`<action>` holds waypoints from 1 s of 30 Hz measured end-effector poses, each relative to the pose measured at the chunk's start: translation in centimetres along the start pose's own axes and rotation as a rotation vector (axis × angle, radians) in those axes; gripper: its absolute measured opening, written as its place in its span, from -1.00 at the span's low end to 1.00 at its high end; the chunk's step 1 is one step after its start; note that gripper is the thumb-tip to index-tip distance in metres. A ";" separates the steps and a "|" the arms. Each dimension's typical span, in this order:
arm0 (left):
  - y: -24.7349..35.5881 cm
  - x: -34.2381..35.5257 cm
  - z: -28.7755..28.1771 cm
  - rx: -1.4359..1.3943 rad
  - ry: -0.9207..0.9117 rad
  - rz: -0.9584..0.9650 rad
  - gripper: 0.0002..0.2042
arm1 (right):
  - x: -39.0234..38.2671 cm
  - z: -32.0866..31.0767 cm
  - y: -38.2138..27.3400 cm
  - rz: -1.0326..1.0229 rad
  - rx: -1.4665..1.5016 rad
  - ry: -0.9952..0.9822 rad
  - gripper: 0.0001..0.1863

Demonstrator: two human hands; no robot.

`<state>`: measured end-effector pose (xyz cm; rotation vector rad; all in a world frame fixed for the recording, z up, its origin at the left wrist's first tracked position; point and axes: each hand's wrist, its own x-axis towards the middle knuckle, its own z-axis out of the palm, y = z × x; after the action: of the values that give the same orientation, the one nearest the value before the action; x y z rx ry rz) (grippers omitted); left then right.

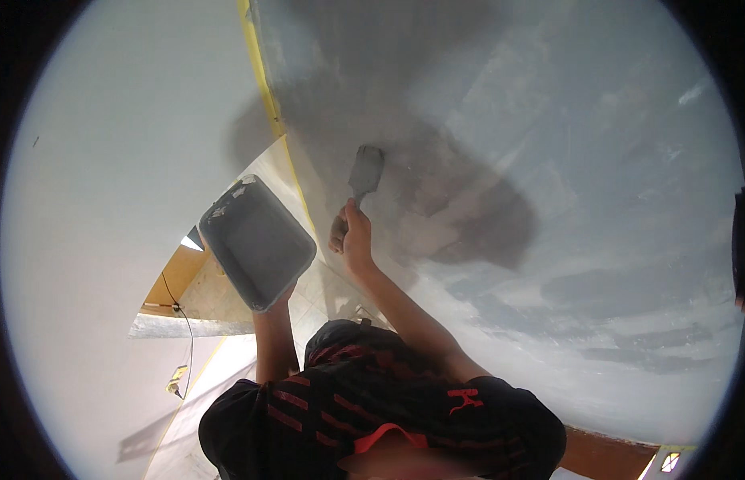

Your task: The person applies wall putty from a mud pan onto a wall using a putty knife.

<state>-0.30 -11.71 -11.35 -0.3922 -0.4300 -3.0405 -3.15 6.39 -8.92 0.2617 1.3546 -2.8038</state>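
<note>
My right hand (352,232) is closed around the handle of a grey-coated flat tool (366,168), apparently a brush or scraper, held up over the grey-smeared wall surface (580,160); I cannot tell whether its blade touches it. My left hand (278,296) holds a grey plastic tray (252,240) from behind, tilted, with grey material inside and pale flakes on its rim. Most of that hand is hidden by the tray. The tray is left of the tool, near a yellow tape strip (296,176) running along the edge of the grey surface.
A pale panel (108,160) fills the left side. Below it are an opening with brown board (180,272), a hanging cable and a socket (177,376). A brown strip (604,456) shows at the lower right, and a dark shape (740,248) at the far right edge.
</note>
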 end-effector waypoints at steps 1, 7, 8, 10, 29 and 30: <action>0.2 -0.1 -0.7 0.047 -0.031 0.023 -0.42 | -0.4 1.1 -0.7 0.006 0.016 -0.016 -0.53; 0.5 0.1 1.0 -0.037 0.045 -0.052 -0.44 | 3.2 3.4 -6.0 0.103 0.005 -0.114 -0.54; 0.5 0.2 1.0 -0.037 0.041 -0.061 -0.44 | 3.6 3.4 -6.4 0.144 -0.032 -0.171 -0.54; 0.3 0.3 0.6 -0.041 -0.041 -0.055 -0.43 | 3.6 3.5 -6.1 0.139 -0.062 -0.147 -0.54; -1.3 1.1 1.3 -0.002 0.030 -0.072 -0.36 | 3.6 3.9 -8.1 0.219 0.017 -0.231 -0.48; -1.3 1.0 1.8 0.022 0.055 -0.080 -0.38 | 3.7 3.6 -8.2 0.216 0.021 -0.226 -0.48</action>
<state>-0.94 -9.98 -9.80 -0.2971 -0.4865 -3.1118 -8.01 8.93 -0.92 0.0810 1.1732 -2.5796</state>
